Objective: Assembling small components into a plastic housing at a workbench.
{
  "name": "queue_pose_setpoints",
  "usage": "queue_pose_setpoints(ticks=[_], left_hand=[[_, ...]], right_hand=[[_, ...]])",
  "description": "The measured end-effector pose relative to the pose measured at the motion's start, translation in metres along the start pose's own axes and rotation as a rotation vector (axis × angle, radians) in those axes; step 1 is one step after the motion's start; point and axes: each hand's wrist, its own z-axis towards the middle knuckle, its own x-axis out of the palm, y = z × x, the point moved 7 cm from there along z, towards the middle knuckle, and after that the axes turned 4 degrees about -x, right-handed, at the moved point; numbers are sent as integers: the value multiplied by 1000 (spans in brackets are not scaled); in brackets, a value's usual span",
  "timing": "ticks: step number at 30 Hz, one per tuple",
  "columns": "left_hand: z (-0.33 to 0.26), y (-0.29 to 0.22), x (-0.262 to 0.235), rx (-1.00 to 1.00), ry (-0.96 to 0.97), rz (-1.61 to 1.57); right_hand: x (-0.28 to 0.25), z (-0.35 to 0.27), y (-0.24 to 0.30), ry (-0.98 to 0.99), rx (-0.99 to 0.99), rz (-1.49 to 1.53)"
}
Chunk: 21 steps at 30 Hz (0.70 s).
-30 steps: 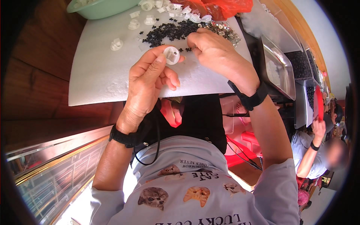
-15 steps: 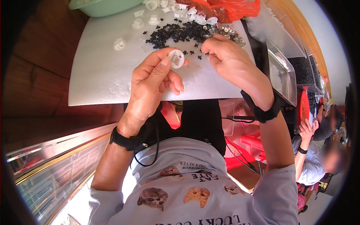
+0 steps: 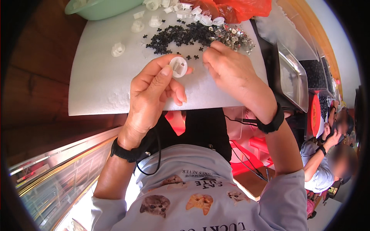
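2 hands [image 3: 154, 96], 1 white round cap [image 3: 178, 66] held, 1 green basin [image 3: 100, 7], 1 metal tray [image 3: 291, 77]

The right hand [image 3: 231, 73] hid its own fingertips, so any piece between them could not be told. The green bowl [image 3: 100, 7] and orange bag [image 3: 246, 7] were cut off by the top edge. The silvery bits [image 3: 235, 36] were too small to make out. A co-worker's face [image 3: 343, 161] was blurred.

Matt white plastic cap [image 3: 178, 66], shiny metal tray [image 3: 291, 79], matt white foam board [image 3: 100, 82]
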Motion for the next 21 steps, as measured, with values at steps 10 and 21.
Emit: queue_pose_setpoints(ticks=[10,21], left_hand=[[-1,1,-1,-37,57,29],[-3,4,-1,-136,50,54]], right_hand=[[-1,-8,5,20,42,78],[-22,-4,4,-106,92,523]])
